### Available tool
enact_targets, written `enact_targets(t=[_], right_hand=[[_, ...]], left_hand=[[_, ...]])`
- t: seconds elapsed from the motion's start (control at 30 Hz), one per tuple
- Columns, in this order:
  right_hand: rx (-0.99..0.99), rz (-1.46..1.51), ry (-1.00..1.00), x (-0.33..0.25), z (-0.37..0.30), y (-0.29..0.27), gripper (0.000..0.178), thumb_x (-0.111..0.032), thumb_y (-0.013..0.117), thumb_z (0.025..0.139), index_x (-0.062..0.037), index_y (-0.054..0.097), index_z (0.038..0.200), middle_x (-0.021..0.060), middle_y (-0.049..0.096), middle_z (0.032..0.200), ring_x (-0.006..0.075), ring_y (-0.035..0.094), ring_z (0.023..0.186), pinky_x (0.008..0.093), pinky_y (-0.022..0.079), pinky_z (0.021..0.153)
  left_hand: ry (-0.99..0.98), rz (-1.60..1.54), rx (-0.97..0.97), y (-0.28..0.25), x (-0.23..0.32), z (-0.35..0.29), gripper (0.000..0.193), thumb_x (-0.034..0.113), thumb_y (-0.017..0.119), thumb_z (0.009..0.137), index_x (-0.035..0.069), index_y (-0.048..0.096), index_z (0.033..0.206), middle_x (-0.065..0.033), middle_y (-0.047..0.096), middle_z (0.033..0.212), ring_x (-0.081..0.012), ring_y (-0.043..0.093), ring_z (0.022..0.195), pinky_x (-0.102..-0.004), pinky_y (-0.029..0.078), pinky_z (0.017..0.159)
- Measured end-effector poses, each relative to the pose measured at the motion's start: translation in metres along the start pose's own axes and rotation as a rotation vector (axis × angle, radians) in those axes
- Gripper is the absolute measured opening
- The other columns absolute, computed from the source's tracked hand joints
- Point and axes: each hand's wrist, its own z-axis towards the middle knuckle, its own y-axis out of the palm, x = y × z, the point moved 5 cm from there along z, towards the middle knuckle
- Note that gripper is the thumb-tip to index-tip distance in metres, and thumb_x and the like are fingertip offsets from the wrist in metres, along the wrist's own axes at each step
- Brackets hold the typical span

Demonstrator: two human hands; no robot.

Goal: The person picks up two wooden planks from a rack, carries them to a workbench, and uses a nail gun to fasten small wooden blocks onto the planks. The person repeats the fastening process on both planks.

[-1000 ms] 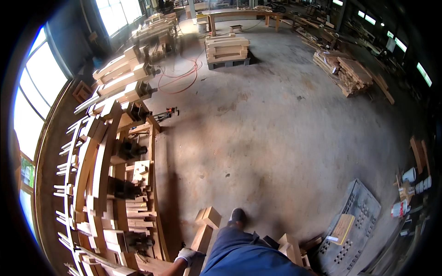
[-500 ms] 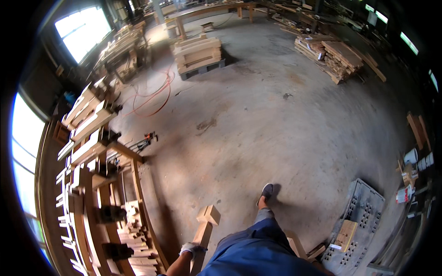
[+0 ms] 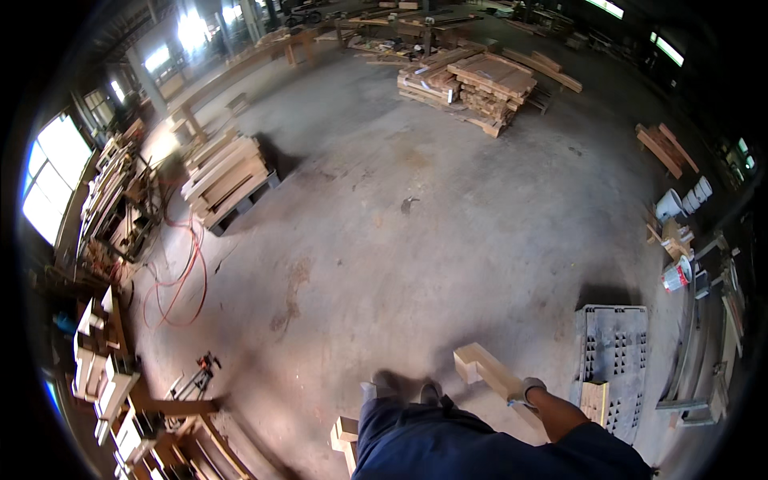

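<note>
Through my feed, the long timber point(image 3: 491, 373) is just left of the grey pallet point(image 3: 618, 336), my landmark, with the gloved right hand point(image 3: 532, 390) curled closed around its shaft. The left hand is out of my sight, so I cannot tell its grip; a second timber point(image 3: 346, 434) shows farther left of the pallet. I judge the held piece heavy and rigid, not fragile, with little slip under a glove; I'd grasp it near mid-length for balance. It is pale, smooth-looking and square-edged, with a stepped, blockier end. The pallet looks like hard plastic, pierced by small holes.
</note>
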Motion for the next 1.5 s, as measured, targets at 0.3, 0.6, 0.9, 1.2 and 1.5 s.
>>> enact_targets(t=[0.3, 0.6, 0.9, 1.2, 1.5], right_hand=[[0.113, -0.098, -0.084, -0.162, 0.063, -0.143, 0.077, -0.063, 0.088, 0.063, -0.0122, 0.079, 0.120, 0.0167, 0.078, 0.115, 0.0345, 0.074, 0.107, 0.0412, 0.057, 0.090], [-0.054, 0.070, -0.028, -0.234, 0.157, -0.196, 0.081, -0.058, 0.090, 0.068, 0.0018, 0.075, 0.120, 0.0165, 0.078, 0.112, 0.0291, 0.075, 0.104, 0.0398, 0.059, 0.087], [-0.132, 0.088, 0.038, -0.386, 0.249, -0.353, 0.077, -0.049, 0.089, 0.076, 0.0059, 0.070, 0.126, 0.0152, 0.077, 0.114, 0.0293, 0.075, 0.100, 0.0395, 0.059, 0.086], [-0.203, 0.083, 0.094, -0.573, 0.328, -0.580, 0.077, -0.047, 0.085, 0.082, 0.0064, 0.065, 0.134, 0.0144, 0.075, 0.121, 0.0300, 0.073, 0.103, 0.0382, 0.057, 0.089], [0.007, -0.079, -0.268, -0.778, 0.428, -0.759, 0.073, -0.042, 0.083, 0.085, 0.0030, 0.063, 0.139, 0.0142, 0.072, 0.134, 0.0270, 0.069, 0.119, 0.0366, 0.052, 0.101]], left_hand=[[0.057, -0.020, -0.031, -0.127, 0.163, 0.136, 0.066, 0.073, 0.058, 0.090, 0.025, 0.074, 0.133, -0.0096, 0.075, 0.129, -0.0328, 0.072, 0.118, -0.0466, 0.054, 0.104], [0.402, 0.351, -0.232, -0.249, 0.209, 0.292, 0.060, 0.070, 0.050, 0.098, 0.028, 0.072, 0.135, -0.0100, 0.074, 0.132, -0.0358, 0.070, 0.121, -0.0486, 0.052, 0.108], [-0.092, -0.275, 0.049, -0.491, 0.384, 0.301, 0.083, 0.066, 0.091, 0.062, 0.000, 0.080, 0.111, -0.0218, 0.078, 0.111, -0.0341, 0.077, 0.103, -0.0434, 0.060, 0.091], [-0.295, -0.382, -0.085, -0.616, 0.553, 0.272, 0.082, 0.063, 0.082, 0.070, -0.002, 0.076, 0.120, -0.0219, 0.076, 0.123, -0.0338, 0.072, 0.118, -0.0413, 0.057, 0.099], [-0.310, -0.378, -0.222, -0.661, 0.637, 0.399, 0.076, 0.071, 0.078, 0.076, 0.016, 0.075, 0.129, -0.0194, 0.073, 0.130, -0.0345, 0.068, 0.126, -0.0415, 0.055, 0.102]])
